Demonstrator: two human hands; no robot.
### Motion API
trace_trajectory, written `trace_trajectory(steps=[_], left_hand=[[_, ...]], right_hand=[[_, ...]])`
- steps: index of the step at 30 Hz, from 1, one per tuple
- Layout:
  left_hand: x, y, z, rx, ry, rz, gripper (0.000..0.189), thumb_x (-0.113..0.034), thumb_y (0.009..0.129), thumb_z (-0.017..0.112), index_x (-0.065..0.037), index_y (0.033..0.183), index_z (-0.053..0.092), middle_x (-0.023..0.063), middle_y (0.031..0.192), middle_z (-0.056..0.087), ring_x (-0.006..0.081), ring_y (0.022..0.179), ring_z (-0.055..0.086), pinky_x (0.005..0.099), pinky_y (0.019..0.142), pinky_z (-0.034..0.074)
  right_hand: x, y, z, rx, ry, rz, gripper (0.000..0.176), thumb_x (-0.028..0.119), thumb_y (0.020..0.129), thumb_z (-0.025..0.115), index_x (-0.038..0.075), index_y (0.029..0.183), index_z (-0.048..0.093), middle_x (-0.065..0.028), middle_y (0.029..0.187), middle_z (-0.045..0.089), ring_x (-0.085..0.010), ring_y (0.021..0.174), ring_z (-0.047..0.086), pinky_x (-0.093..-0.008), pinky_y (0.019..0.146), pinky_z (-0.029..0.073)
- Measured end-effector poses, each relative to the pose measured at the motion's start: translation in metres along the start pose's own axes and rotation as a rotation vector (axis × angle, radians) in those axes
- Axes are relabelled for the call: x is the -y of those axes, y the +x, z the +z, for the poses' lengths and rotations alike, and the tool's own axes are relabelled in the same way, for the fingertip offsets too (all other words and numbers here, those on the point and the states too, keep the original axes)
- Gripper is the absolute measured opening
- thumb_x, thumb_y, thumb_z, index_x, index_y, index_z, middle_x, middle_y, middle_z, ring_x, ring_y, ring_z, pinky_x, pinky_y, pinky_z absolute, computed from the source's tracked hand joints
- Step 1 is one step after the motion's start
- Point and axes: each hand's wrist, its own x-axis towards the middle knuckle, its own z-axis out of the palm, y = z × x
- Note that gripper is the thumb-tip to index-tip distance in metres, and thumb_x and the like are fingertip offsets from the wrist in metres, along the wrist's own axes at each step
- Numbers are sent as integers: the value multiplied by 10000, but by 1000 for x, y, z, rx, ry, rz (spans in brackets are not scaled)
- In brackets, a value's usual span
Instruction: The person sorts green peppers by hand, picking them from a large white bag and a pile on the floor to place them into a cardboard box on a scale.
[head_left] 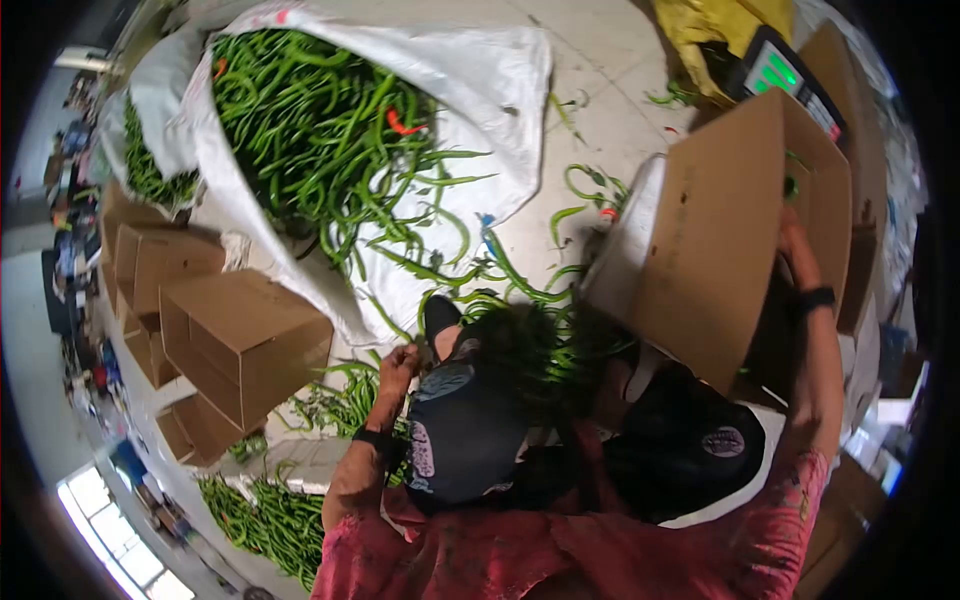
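Note:
My right hand (795, 245) grips the upper edge of a large open cardboard box (720, 240), which is tilted over onto its side at the right. Long green peppers (530, 335) lie in a dark heap at the box's mouth, just above my knees. My left hand (398, 362) is curled into a fist beside my left knee, next to loose peppers on the floor; I see nothing clearly held in it. A black band sits on each wrist.
A big white sack (480, 90) spread open on the floor holds a heap of green peppers (320, 130). Several closed cardboard boxes (240, 340) are stacked at the left. A scale with a green display (778, 70) and a yellow bag (715, 25) sit at the top right.

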Motion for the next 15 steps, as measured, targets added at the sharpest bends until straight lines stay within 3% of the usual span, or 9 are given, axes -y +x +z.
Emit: trace_trajectory(steps=[1, 2, 3, 5, 7, 8, 11, 13, 15], left_hand=[[-10, 9, 0, -56, 26, -75, 185, -156, 949, 589, 8, 1025, 629, 5, 813, 612, 102, 693, 557, 265, 626, 466], [-18, 18, -3, -83, 188, 68, 196, -175, 949, 589, 11, 997, 631, -2, 779, 594, 102, 660, 544, 265, 619, 461], [-24, 30, -4, -104, 235, 121, 254, -248, 954, 579, -5, 958, 653, 6, 741, 596, 88, 661, 513, 260, 622, 440], [-25, 67, -9, -219, 468, 334, 261, -223, 943, 586, 22, 1007, 650, 60, 758, 649, 159, 707, 603, 306, 669, 491], [-57, 86, 1, -265, 729, 543, 231, -99, 850, 594, -13, 1055, 658, 177, 920, 684, 343, 841, 669, 411, 756, 522], [-65, 97, 7, -290, 801, 687, 299, -55, 796, 600, -26, 1089, 653, 181, 986, 655, 368, 919, 626, 435, 827, 499], [-76, 129, 27, -295, 1230, 735, 524, -39, 705, 637, -115, 1221, 586, 133, 1260, 521, 347, 1188, 459, 484, 948, 402], [-79, 139, 34, -276, 1314, 823, 486, -45, 733, 619, -127, 1210, 580, 132, 1296, 489, 340, 1242, 428, 500, 970, 373], [-85, 137, 38, -270, 1360, 835, 446, -43, 761, 594, -131, 1197, 585, 131, 1327, 469, 346, 1285, 395, 491, 985, 355]], right_hand=[[49, -38, 16, -133, 268, 168, 423, 314, 944, 544, 4, 1226, 600, -224, 1179, 648, -365, 1087, 617, -415, 896, 493], [115, -66, 24, -270, 530, 347, 425, 298, 951, 544, -15, 1235, 588, -220, 1175, 655, -348, 1092, 622, -408, 916, 485], [117, -60, 12, -258, 526, 352, 425, 298, 951, 544, -15, 1235, 588, -220, 1175, 655, -348, 1092, 622, -408, 916, 485], [106, -42, -14, 231, -714, 70, 452, 285, 962, 550, -25, 1292, 547, -211, 1265, 609, -292, 1158, 595, -381, 979, 454], [196, -78, 19, -66, -566, -111, 349, 205, 950, 546, -32, 1204, 576, -183, 1172, 643, -276, 1059, 614, -374, 884, 475], [242, -95, 28, -82, -540, -97, 366, 205, 952, 538, -33, 1228, 565, -188, 1192, 635, -281, 1088, 606, -366, 928, 457], [383, -154, 71, -128, -499, 14, 373, 208, 948, 531, -24, 1238, 568, -174, 1277, 599, -275, 1206, 552, -363, 1025, 402], [419, -184, 85, -89, -365, 25, 393, 218, 947, 537, -13, 1264, 565, -155, 1352, 542, -263, 1310, 459, -362, 1111, 304], [448, -207, 104, -248, -301, -17, 372, 181, 935, 527, -2, 1255, 575, -145, 1380, 523, -275, 1346, 424, -396, 1127, 280]])
